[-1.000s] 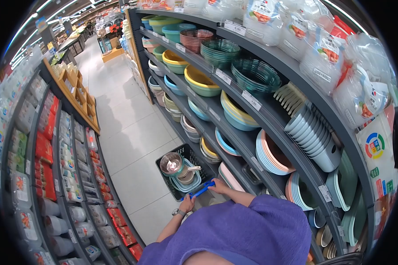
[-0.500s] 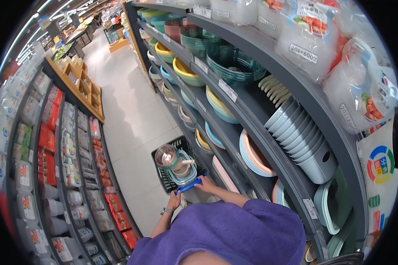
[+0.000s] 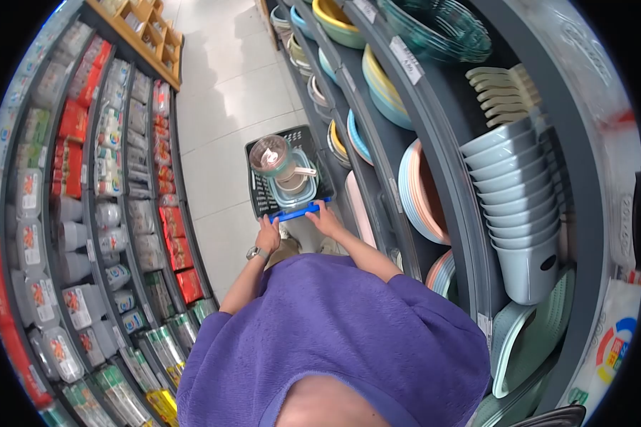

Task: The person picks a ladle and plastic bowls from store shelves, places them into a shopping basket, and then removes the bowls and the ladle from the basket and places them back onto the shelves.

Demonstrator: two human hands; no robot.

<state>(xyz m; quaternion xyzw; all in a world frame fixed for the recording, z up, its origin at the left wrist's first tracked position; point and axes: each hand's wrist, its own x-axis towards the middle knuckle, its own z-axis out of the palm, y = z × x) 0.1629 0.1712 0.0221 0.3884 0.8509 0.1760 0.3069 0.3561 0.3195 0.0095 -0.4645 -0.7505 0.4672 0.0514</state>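
Note:
My left hand (image 3: 268,233), with a watch on its wrist, is closed round the left end of a blue handle (image 3: 292,213). Round the right end of the same handle, my right hand (image 3: 325,219) is closed too. The handle runs along the near edge of a black basket (image 3: 260,201). Inside the basket are a round clear container with a white label (image 3: 270,154), light blue basins (image 3: 303,191) and a beige item with a white handle (image 3: 287,173) lying on them.
Shelves of packaged goods (image 3: 71,178) line the left side. On the right, shelves hold stacked basins (image 3: 424,192), light blue bins (image 3: 523,235) and green glassy bowls (image 3: 441,32). A tiled floor aisle (image 3: 228,92) runs ahead between them, past a wooden rack (image 3: 146,35).
The view has tilted down, so the far end of the aisle has left the frame. Basket and hands appear higher in the picture. Both hands have stayed on the blue handle.

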